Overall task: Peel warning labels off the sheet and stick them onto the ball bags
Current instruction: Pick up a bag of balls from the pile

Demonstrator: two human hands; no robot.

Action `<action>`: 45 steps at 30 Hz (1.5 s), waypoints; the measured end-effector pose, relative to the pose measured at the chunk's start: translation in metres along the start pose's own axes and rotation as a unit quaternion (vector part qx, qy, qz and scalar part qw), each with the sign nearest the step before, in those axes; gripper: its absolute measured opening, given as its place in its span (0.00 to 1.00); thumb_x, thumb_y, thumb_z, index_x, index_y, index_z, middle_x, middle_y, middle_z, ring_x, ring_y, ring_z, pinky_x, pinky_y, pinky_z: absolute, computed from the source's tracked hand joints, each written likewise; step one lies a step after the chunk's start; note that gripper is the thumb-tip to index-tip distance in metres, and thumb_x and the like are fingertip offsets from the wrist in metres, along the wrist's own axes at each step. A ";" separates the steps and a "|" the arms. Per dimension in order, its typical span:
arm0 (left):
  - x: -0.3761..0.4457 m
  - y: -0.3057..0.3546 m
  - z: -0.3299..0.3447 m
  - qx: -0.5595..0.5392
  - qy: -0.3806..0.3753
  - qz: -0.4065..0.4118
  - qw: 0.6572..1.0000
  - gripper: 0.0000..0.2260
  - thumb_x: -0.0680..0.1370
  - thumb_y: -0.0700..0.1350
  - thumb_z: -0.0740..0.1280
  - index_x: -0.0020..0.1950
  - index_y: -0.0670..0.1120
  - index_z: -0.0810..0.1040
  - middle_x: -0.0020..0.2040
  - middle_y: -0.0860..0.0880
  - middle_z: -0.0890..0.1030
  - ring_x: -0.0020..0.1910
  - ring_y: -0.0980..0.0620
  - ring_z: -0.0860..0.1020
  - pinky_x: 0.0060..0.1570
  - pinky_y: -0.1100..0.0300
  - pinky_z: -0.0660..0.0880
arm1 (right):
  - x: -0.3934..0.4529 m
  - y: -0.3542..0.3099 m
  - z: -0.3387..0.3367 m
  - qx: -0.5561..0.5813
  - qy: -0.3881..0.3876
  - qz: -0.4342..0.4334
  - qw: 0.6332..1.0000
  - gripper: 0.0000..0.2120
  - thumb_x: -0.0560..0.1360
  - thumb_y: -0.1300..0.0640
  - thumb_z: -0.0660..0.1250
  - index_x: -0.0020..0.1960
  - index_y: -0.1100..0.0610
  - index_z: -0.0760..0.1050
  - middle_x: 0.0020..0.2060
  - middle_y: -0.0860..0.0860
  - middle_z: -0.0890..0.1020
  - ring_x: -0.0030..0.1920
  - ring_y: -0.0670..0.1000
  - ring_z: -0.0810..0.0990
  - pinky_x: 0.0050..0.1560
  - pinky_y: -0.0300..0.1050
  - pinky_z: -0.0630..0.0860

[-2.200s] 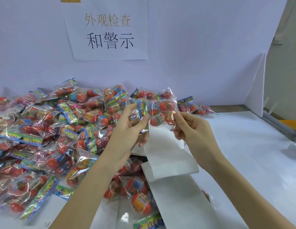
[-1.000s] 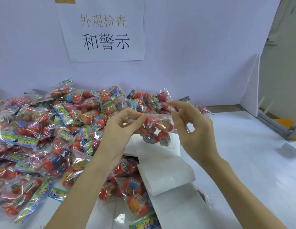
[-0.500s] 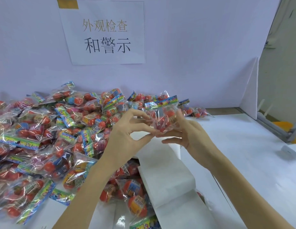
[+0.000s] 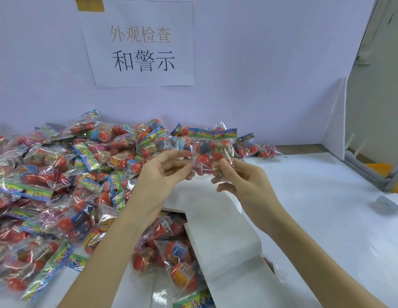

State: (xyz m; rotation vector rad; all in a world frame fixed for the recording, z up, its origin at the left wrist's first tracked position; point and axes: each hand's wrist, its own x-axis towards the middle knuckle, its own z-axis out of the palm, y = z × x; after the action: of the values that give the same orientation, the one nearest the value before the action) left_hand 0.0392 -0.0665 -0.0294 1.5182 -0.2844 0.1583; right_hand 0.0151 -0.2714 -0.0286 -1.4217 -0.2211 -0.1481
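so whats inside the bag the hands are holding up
Red balls fill the held bag under its colourful header; their count is unclear, as glare, the left hand and right hand cover parts.

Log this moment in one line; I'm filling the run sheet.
left hand: pinches bag | right hand: pinches bag | label on bag: unclear

The held bag (image 4: 210,155) is see-through, with red balls inside and a rainbow strip on top. The heap of bags (image 4: 60,185) has red, blue and yellow balls with bright striped tops. The worktop (image 4: 316,207) is white, and the white sign (image 4: 138,43) has gold and black writing.
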 end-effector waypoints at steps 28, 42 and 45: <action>-0.005 0.006 0.013 0.042 0.027 0.029 0.998 0.12 0.79 0.51 0.73 0.50 0.42 0.86 0.36 0.44 0.83 0.29 0.46 0.82 0.31 0.57 0.80 | 0.007 -0.001 -0.016 -0.011 -0.028 0.023 0.999 0.28 0.82 0.39 0.61 0.57 0.64 0.82 0.47 0.69 0.82 0.38 0.57 0.81 0.33 0.44 0.78; -0.007 0.002 0.016 0.042 0.113 0.058 0.991 0.08 0.83 0.46 0.71 0.48 0.45 0.87 0.38 0.45 0.84 0.31 0.46 0.82 0.32 0.59 0.80 | -0.003 -0.004 -0.012 -0.023 -0.231 0.095 0.968 0.15 0.80 0.56 0.71 0.63 0.57 0.71 0.42 0.59 0.85 0.35 0.53 0.82 0.33 0.38 0.75; -0.008 0.005 0.021 0.010 0.093 0.009 0.996 0.13 0.82 0.57 0.69 0.60 0.50 0.83 0.45 0.49 0.86 0.39 0.47 0.87 0.41 0.55 0.84 | -0.002 -0.004 -0.013 -0.026 -0.186 0.064 0.980 0.09 0.82 0.58 0.69 0.60 0.55 0.72 0.44 0.60 0.86 0.37 0.55 0.84 0.33 0.39 0.76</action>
State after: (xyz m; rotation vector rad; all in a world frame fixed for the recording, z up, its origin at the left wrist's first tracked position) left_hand 0.0288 -0.0867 -0.0265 1.5101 -0.1488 0.3165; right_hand 0.0132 -0.2852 -0.0269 -1.5051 -0.4353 0.2222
